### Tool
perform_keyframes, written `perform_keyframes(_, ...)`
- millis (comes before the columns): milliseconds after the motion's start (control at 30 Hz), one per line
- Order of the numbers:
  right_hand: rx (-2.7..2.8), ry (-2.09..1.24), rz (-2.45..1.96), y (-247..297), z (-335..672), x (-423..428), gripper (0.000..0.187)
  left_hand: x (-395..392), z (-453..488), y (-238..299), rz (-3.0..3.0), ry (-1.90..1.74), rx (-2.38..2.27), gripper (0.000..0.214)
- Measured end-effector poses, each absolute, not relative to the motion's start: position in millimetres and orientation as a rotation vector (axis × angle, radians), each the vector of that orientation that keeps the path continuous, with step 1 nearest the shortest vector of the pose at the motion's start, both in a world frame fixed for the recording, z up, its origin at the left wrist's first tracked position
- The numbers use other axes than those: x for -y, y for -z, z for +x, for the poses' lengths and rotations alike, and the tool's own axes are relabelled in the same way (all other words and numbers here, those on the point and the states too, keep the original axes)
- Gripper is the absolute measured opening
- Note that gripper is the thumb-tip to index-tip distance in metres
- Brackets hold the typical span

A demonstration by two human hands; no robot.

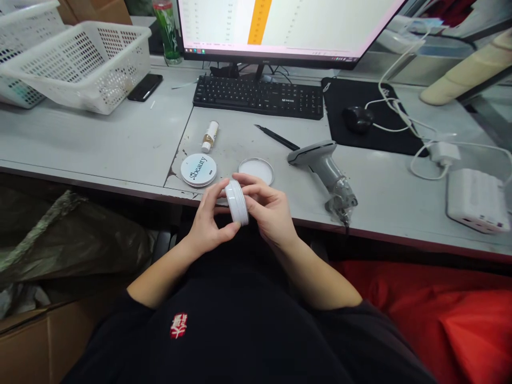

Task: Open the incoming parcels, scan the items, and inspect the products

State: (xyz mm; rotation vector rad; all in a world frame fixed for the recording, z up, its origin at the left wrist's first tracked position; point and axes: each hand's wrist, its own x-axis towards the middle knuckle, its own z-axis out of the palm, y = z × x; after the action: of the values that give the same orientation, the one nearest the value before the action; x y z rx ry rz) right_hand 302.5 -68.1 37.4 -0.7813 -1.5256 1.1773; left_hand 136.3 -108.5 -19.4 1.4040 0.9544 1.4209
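Between my two hands, at the desk's front edge, a round white jar [237, 202] is held tilted on its side. My left hand [210, 221] grips its rim, with the thumb below and fingers above. The fingers of my right hand [270, 205] close on its right face. Just beyond my left hand lies a round lid printed "beaury" [199, 169]. A shallow round clear-and-white lid or dish [258, 169] rests on the desk behind my right hand. Farther back is a small white tube with a brown band [210, 136], lying down.
A grey barcode scanner [326, 165] and a black craft knife [277, 137] lie right of centre. Behind are a keyboard [260, 96], mouse [358, 119] and monitor [224, 32]. White baskets [88, 64] and a phone [145, 87] sit left; a white charger block [476, 200] sits right.
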Motion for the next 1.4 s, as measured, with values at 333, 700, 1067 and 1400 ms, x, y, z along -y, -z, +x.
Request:
perform_keyframes(333,1.697,-0.864,-0.756,-41.3,309.5,69.0,0.013,114.1,143.5,-3.0,0.718,-1.425,-0.749,0.078)
perform_keyframes(700,1.907,-0.686,-0.789,-54.6,308.4,62.2,0.006,114.1,145.5,10.5,1.061,-1.472,-0.790,0.085)
perform_keyframes(1067,1.796,-0.541,-0.552,-42.7,316.4,69.6,0.009,118.6,136.0,-14.6,0.559,-1.346,-0.744,0.076)
perform_keyframes(1400,2.102,-0.453,-0.473,-22.5,350.3,95.5,0.012,119.6,135.5,-19.0,0.549,-1.364,-0.707,0.084)
